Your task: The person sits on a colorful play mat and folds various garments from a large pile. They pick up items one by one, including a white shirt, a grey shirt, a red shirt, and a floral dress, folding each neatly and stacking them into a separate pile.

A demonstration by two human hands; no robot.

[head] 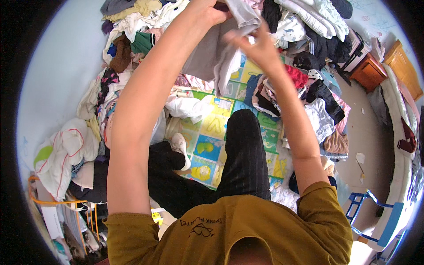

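A grey garment (207, 54), perhaps trousers, hangs in front of me near the top of the head view. My left hand (213, 12) grips its upper part, and the fingertips are partly hidden by the cloth and the frame edge. My right hand (260, 46) is blurred beside the folded grey cloth on the right, its thumb and fingers apart; whether it pinches the fabric is unclear. Beneath the garment lies a colourful play mat (210, 145) with printed pictures. A crumpled white cloth (188, 107) rests on the mat, below and left of the garment.
Piles of clothes line the left wall (59, 79); another clothes heap (319, 112) sits right of the mat. Folded white bedding (308, 16) lies at the top. A wooden cabinet (369, 73) and a blue metal frame (356, 205) stand at right. My knee (246, 149) rises centrally.
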